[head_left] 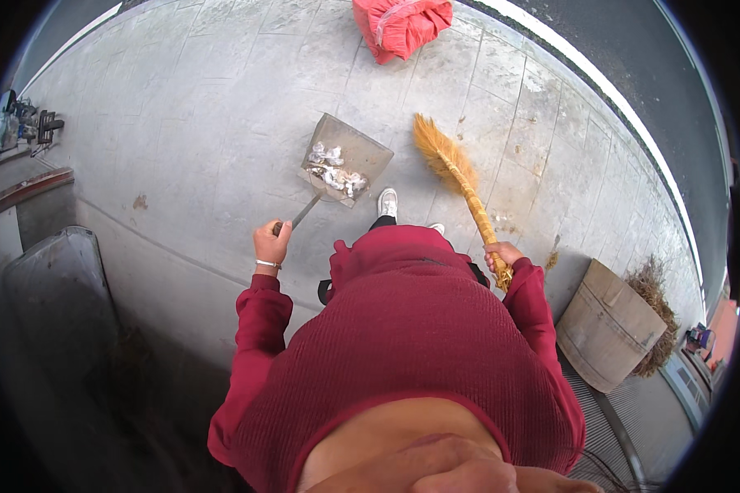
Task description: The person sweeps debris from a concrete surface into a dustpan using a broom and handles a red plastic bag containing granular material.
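My left hand (272, 245) is closed round the handle of a grey metal dustpan (362, 150). Crumpled white paper scraps (337, 177) and some darker bits lie in its pan, which is in front of me to the left of my shoe. On the other side, my right hand (506, 255) grips the bound end of a yellow straw broom (455, 170). The broom slants away from me, its bristly head pointing to the far left, apart from the dustpan.
A red plastic bag (403, 29) sits on the pale paved ground (247, 99) ahead. To my right, a wooden tub (607, 324) leans beside a heap of dry straw (656, 308). A dark road (625, 49) with a white edge line curves past at the far right.
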### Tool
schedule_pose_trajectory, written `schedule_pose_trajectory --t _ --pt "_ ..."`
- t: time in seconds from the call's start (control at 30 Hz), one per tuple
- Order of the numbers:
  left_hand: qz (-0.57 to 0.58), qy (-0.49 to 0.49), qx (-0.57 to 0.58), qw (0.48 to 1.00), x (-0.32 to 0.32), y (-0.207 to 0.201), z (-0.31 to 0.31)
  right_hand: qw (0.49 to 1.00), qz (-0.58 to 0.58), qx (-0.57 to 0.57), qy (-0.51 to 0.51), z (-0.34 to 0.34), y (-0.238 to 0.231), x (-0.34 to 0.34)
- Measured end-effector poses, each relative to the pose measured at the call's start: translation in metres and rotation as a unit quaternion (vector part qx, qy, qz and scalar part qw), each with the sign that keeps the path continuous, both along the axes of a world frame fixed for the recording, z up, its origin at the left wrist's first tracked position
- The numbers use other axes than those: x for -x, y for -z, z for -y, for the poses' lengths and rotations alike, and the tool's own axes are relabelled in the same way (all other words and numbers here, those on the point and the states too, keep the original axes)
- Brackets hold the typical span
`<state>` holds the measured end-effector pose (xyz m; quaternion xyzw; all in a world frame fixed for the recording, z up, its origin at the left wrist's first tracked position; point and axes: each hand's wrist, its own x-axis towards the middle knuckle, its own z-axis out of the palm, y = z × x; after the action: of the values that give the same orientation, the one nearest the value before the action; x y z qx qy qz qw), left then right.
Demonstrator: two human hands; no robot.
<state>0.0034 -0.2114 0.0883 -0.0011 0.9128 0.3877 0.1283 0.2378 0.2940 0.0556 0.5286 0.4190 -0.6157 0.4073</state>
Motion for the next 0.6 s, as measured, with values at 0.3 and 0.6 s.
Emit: schedule_pose_trajectory --t 0.3,0.6 --pt "0.003 -0.128 -0.156 0.979 -0.013 0.034 -0.032 0.997 0.015 -0.017 -0.073 0.015 -0.013 0.022" --pt "0.046 -0.211 -0.185 0.959 0.018 0.042 -0.055 0.858 -0.056 -0.275 -0.431 0.028 0.049 0.022"
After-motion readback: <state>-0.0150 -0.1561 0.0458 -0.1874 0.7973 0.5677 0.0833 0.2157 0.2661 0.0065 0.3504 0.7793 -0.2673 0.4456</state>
